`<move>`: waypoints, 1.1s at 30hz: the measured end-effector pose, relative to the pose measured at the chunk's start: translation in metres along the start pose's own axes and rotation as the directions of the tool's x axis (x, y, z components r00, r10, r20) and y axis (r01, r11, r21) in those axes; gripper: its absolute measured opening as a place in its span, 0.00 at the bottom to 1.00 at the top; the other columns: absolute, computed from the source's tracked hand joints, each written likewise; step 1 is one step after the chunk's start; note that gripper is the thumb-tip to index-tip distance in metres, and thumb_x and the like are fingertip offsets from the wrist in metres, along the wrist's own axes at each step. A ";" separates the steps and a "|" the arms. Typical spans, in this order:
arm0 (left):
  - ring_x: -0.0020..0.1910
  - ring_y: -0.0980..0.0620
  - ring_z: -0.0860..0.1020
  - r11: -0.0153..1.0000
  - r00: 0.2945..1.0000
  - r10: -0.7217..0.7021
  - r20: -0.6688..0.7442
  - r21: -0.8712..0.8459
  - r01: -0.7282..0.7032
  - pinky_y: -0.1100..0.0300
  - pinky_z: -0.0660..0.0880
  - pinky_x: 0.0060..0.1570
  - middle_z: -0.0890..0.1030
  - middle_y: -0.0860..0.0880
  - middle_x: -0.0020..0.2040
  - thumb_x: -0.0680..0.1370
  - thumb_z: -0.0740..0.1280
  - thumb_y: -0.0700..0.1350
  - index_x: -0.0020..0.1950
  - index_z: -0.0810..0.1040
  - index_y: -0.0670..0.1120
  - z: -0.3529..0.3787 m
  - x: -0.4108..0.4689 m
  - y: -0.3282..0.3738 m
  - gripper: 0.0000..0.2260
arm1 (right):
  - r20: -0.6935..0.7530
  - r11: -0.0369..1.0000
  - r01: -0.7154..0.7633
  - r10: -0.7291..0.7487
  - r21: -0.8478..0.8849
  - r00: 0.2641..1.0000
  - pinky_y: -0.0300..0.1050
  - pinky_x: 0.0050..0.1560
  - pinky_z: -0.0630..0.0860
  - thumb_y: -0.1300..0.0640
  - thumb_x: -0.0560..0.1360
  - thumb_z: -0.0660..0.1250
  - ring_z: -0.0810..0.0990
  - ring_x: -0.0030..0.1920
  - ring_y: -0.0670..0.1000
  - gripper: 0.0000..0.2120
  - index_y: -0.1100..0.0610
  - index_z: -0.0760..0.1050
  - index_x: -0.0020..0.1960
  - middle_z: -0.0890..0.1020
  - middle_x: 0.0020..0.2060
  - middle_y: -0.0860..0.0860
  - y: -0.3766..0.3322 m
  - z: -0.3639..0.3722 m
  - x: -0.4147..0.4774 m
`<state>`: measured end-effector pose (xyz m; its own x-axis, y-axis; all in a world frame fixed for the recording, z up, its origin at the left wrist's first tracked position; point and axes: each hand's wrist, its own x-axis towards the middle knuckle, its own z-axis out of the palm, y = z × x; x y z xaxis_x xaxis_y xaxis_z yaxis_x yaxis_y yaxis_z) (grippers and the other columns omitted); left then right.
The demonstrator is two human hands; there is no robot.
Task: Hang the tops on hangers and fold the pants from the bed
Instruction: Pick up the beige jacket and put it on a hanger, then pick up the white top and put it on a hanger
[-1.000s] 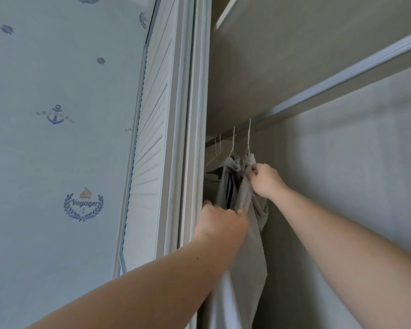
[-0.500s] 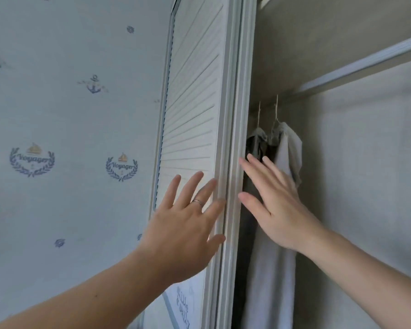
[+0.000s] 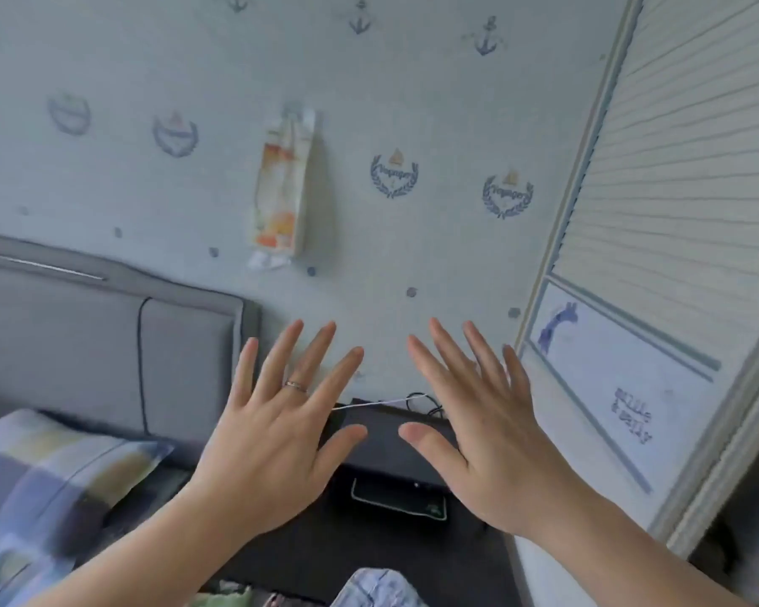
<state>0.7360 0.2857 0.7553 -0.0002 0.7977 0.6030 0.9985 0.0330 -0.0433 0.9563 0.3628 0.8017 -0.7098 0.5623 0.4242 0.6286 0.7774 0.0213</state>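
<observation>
Hovering left hand (image 3: 272, 449), right hand (image 3: 483, 444), fingers spread, holding nothing

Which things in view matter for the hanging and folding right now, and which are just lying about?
Job: left hand and right hand, both open and empty; pale blue denim garment; green cloth; louvred wardrobe door.
Lying about: checked pillow; grey headboard; dark bedside table; cable; packet on the wall.

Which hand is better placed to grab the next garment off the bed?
Probably left. Both are empty, but the left hand hovers on the pillow side; the right hand is by the wardrobe door.
</observation>
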 end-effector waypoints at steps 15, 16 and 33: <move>0.81 0.49 0.36 0.548 0.522 -0.836 0.168 0.251 0.798 0.43 0.36 0.77 0.45 0.53 0.83 0.75 0.32 0.73 0.82 0.48 0.59 -0.020 -0.349 -0.193 0.38 | 0.246 0.791 0.329 -0.505 0.515 0.828 0.58 0.77 0.31 0.27 0.74 0.37 0.31 0.79 0.45 0.37 0.37 0.37 0.80 0.38 0.80 0.39 -0.326 0.214 0.053; 0.80 0.49 0.34 0.500 0.473 -0.866 0.163 0.260 0.826 0.43 0.35 0.77 0.44 0.53 0.83 0.75 0.33 0.73 0.82 0.47 0.60 -0.019 -0.367 -0.198 0.37 | 0.253 0.771 0.341 -0.534 0.538 0.807 0.57 0.77 0.31 0.26 0.74 0.37 0.31 0.79 0.45 0.37 0.37 0.37 0.80 0.39 0.80 0.39 -0.345 0.224 0.056; 0.80 0.51 0.35 -0.047 -0.105 -0.981 0.165 0.323 0.945 0.44 0.37 0.77 0.42 0.55 0.83 0.74 0.37 0.72 0.82 0.47 0.61 -0.012 -0.519 -0.351 0.37 | 0.422 0.596 0.458 -0.798 0.660 0.431 0.59 0.76 0.34 0.27 0.75 0.39 0.34 0.79 0.47 0.36 0.38 0.37 0.80 0.38 0.80 0.39 -0.592 0.394 0.149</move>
<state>0.3863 -0.1470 0.4676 -0.9882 -0.0173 -0.1521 -0.0649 0.9471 0.3144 0.3532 0.0975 0.4961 -0.9414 -0.2593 -0.2159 -0.1602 0.9066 -0.3903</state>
